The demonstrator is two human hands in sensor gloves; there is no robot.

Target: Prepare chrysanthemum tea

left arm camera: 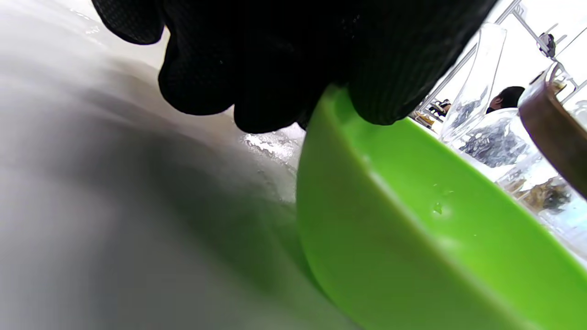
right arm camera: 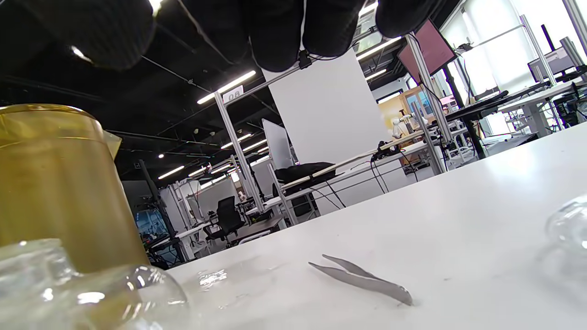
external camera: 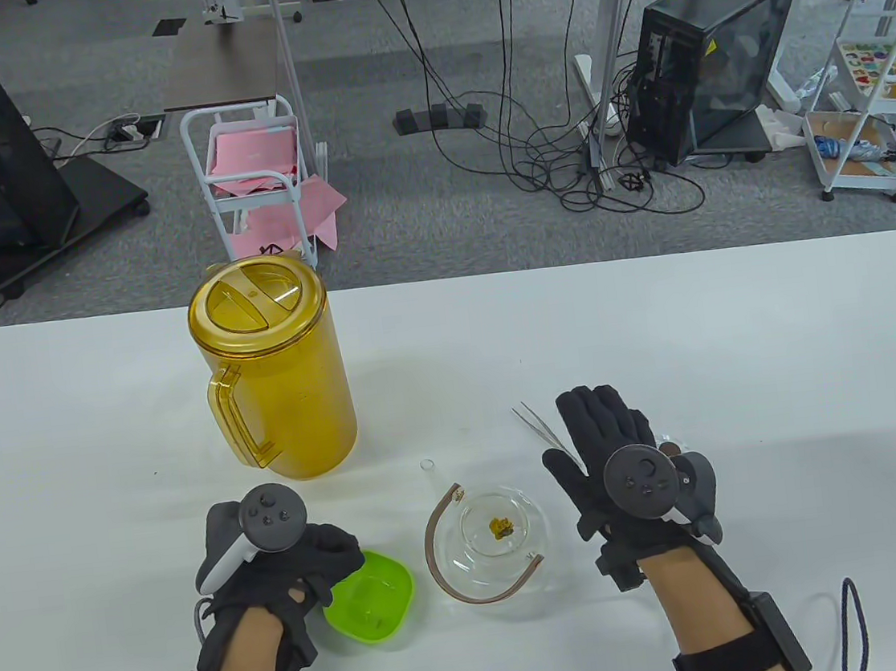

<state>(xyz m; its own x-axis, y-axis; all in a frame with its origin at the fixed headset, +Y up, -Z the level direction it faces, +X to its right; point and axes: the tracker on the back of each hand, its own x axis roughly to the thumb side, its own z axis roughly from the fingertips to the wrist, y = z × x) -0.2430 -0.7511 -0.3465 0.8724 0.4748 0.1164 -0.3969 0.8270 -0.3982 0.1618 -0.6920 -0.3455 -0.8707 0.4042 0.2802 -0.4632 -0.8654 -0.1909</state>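
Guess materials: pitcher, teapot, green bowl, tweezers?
Pitcher: amber see-through plastic, going by its moulded handle and lid. Teapot: clear glass with bright reflections; its brown hoop handle's material is unclear. Green bowl: opaque glossy plastic. Tweezers: thin grey blades with a dull sheen, likely steel.

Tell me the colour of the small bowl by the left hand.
Bright green bowl, clearest in the table view.
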